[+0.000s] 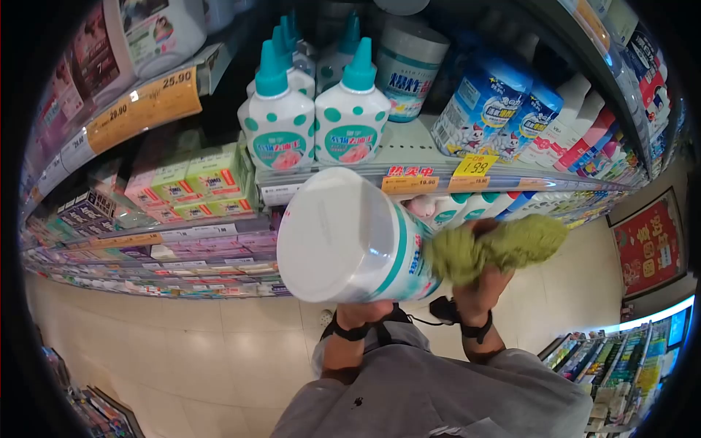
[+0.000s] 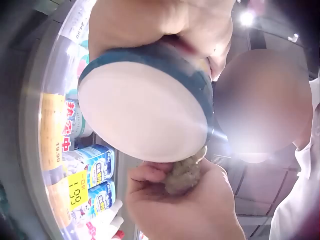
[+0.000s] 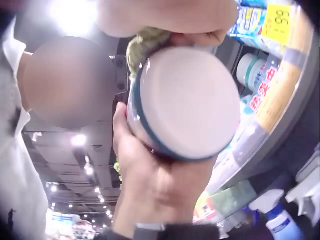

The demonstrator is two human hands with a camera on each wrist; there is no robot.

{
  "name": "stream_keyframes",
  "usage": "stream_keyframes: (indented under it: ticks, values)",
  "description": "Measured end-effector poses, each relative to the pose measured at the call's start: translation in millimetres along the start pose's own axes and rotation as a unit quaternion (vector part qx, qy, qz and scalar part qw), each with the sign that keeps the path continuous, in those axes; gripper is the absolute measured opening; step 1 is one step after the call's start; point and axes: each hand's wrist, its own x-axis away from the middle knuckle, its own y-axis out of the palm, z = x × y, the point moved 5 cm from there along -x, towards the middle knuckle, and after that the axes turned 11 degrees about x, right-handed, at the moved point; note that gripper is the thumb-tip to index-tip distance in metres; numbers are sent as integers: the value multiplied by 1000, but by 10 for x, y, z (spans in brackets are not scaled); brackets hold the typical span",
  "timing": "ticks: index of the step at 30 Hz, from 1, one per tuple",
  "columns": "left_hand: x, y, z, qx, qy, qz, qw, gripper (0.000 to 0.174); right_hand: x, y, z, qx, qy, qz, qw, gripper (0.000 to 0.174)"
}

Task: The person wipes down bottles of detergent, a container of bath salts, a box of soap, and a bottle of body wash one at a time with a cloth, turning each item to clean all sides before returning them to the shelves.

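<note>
A large white tub (image 1: pixel 336 233) with a teal band is held tilted in front of the body, its lid toward the head camera. My left hand (image 1: pixel 365 314) grips it from below; in the left wrist view this hand (image 2: pixel 160 22) curls round its side, above the white base (image 2: pixel 145 110). My right hand (image 1: pixel 483 288) holds a crumpled green cloth (image 1: pixel 529 241) against the tub's labelled side. In the right wrist view the cloth (image 3: pixel 145 45) lies between the right hand (image 3: pixel 170 17) and the tub (image 3: pixel 190 102), while the left hand (image 3: pixel 160 180) supports the tub.
A curved shelf (image 1: pixel 409 142) ahead bears teal-capped bottles (image 1: pixel 353 120), a similar tub (image 1: pixel 410 69) and blue canisters (image 1: pixel 485 106). Price tags (image 1: pixel 475 166) line its edge. Boxes (image 1: pixel 219 175) fill the shelves at left; another rack (image 1: pixel 613 365) stands at lower right.
</note>
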Motion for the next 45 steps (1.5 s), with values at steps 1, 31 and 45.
stream_keyframes:
  ticks: [1,31,45]
  values:
    - [-4,-19,7,6,-2,-3,1000,88,-12,-28,-34,61,13,7,998,49]
    - [-219,255,-79,11,46,55,997,82,-379,-117,-415,215,-362,-268,867,18]
    - [-627,300,569,-138,106,-65,983,80,-502,270,-905,305,-288,-100,902,31]
